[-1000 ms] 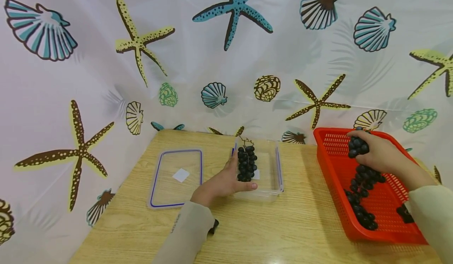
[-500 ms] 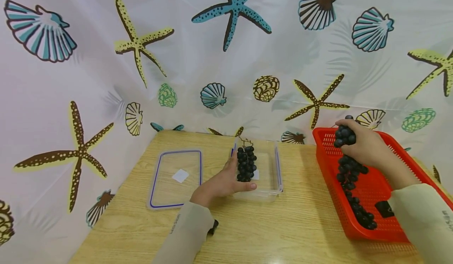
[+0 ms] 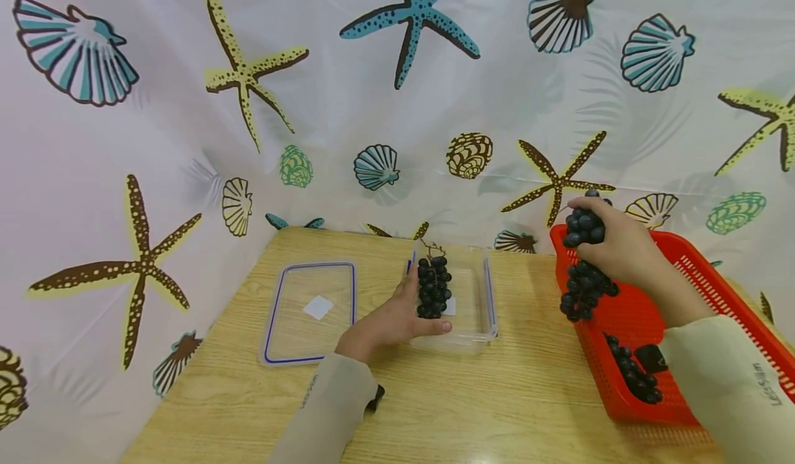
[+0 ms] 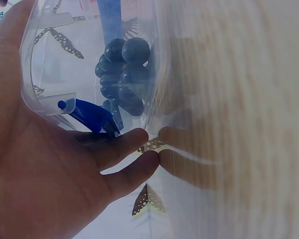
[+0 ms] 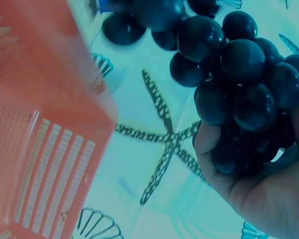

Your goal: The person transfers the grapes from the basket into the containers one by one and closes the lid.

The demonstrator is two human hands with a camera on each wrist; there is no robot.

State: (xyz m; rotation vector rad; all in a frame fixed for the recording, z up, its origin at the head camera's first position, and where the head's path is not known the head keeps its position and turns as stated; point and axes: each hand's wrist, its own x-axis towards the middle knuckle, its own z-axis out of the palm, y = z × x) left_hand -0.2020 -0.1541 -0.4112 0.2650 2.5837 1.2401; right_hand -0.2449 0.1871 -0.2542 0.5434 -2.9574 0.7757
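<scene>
My right hand [image 3: 624, 250] grips a bunch of black grapes [image 3: 586, 288] by its upper part. The bunch hangs beside the far left corner of the red basket [image 3: 733, 281]; in the right wrist view, thumb and fingers wrap the grapes [image 5: 239, 69]. My left hand [image 3: 394, 322] holds the left side of a clear plastic container [image 3: 491, 302], thumb at its near wall. Inside that container, along its left side, lies another bunch of black grapes [image 3: 433, 288], its bare stem toward the back. More black grapes [image 3: 640, 378] lie in the basket's near left part.
A clear lid [image 3: 310, 340] with a blue seal lies flat on the wooden table [image 3: 497, 409], left of the container. Behind the table hangs a white cloth [image 3: 329, 105] printed with starfish and shells. The basket stands at the table's right side.
My right hand has lifted the bunch up and leftward from inside the basket to its left rim, apart from the grapes left lying there. My left hand and the container have stayed put.
</scene>
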